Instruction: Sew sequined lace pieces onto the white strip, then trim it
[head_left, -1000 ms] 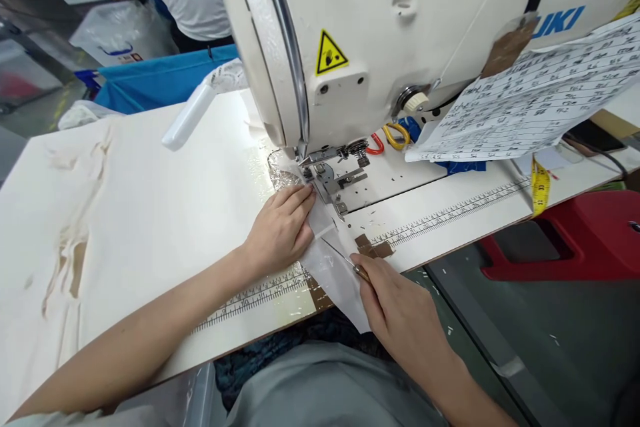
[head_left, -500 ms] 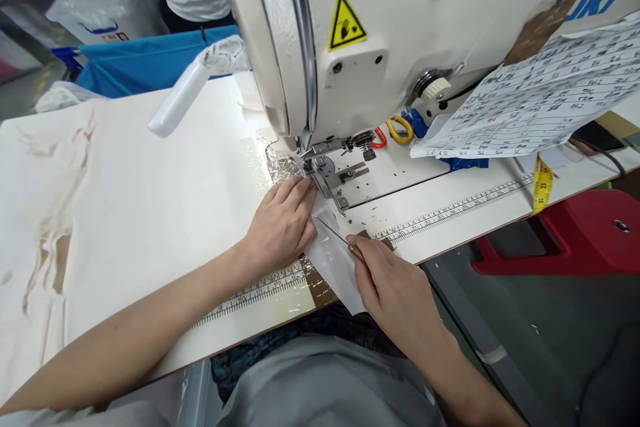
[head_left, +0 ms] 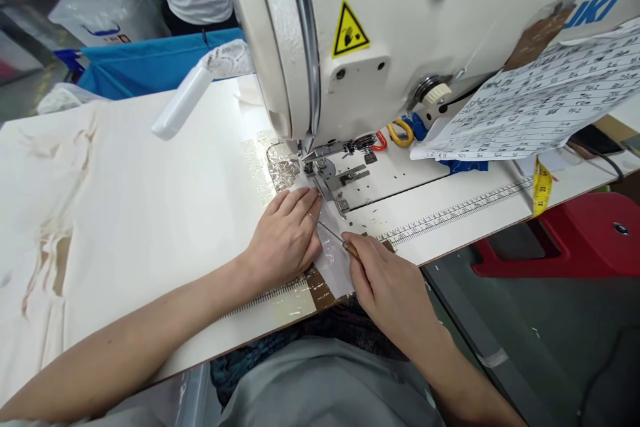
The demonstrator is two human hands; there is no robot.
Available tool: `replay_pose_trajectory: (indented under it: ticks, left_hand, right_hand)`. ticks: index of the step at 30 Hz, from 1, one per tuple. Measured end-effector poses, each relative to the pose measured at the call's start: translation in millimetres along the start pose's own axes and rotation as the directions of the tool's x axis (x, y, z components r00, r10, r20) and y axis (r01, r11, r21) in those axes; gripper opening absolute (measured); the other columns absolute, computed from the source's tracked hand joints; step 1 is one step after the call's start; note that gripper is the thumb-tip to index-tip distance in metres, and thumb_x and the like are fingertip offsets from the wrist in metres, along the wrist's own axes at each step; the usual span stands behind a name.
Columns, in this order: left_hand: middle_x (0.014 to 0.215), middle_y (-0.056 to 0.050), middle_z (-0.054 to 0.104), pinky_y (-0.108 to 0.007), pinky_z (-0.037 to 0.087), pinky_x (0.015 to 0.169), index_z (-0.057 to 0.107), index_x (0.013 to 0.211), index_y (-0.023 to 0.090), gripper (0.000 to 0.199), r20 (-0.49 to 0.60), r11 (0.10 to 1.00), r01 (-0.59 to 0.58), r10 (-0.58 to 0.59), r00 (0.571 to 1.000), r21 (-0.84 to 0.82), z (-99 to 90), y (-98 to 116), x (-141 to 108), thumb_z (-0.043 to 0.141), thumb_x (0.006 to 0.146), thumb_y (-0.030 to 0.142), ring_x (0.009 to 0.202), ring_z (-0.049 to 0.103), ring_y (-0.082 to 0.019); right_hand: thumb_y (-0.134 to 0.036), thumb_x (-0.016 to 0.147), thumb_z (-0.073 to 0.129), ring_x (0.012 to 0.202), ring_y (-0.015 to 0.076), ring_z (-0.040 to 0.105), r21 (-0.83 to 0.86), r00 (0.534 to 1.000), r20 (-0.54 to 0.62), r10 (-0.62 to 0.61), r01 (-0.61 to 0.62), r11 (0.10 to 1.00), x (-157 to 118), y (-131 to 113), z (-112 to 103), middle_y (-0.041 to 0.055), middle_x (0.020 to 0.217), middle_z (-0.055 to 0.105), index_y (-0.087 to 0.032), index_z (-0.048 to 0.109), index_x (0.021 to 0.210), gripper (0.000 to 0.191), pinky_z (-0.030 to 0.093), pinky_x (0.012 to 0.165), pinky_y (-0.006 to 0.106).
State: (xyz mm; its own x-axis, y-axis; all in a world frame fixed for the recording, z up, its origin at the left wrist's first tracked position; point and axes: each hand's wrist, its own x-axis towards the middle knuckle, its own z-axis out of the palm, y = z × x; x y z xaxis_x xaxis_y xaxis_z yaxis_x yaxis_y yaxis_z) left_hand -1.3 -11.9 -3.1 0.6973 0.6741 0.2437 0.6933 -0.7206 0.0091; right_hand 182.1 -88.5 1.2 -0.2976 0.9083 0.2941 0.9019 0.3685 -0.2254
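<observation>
L hand (head_left: 286,237) lies flat, palm down, on white cloth (head_left: 334,271) nr sewing machine (head_left: 395,27); R hand (head_left: 389,283) is closed round wood-handled awl (head_left: 347,246), tip nr L hand.

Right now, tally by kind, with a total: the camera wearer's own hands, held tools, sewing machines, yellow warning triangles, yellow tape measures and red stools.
Own hands: 2 (left hand, right hand)
Held pointed tool: 1
Sewing machine: 1
Yellow warning triangle: 1
Yellow tape measure: 1
Red stool: 1
Total: 7
</observation>
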Motion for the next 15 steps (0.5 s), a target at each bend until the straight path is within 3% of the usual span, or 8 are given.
replay_pose_trajectory:
  ticks: [11, 15]
  left_hand:
    - [0.140, -0.018, 0.055, -0.047, 0.036, 0.113, 0.056, 0.132, 0.002, 0.047, 0.026, 0.999, 0.044, -0.043, 0.999, -0.014, 3.2, -11.7, 5.0, 0.035, 0.097, 0.024, 0.133, 0.046, -0.031]
    - [0.134, -0.019, 0.056, -0.051, 0.040, 0.107, 0.058, 0.131, 0.006, 0.043, -0.003, 0.994, 0.103, -0.103, 0.995, 0.026, 5.0, -14.8, 7.9, 0.041, 0.096, 0.025, 0.130, 0.045, -0.035]
  right_hand:
    - [-0.010, 0.096, 0.040, 0.069, 0.0180, 0.072, -0.004, 1.000, -0.030, -0.005, 0.005, 1.000, 10.9, -1.5, 5.5, 0.0081, 0.091, 0.075, -0.010, 0.061, 0.114, 0.028, 0.048, 0.051, 0.026]
    - [-0.012, 0.097, 0.039, 0.073, 0.0184, 0.073, 0.003, 1.000, -0.015, 0.006, -0.006, 1.000, 17.0, -1.7, 8.4, 0.0090, 0.093, 0.076, -0.011, 0.061, 0.114, 0.028, 0.049, 0.053, 0.025]
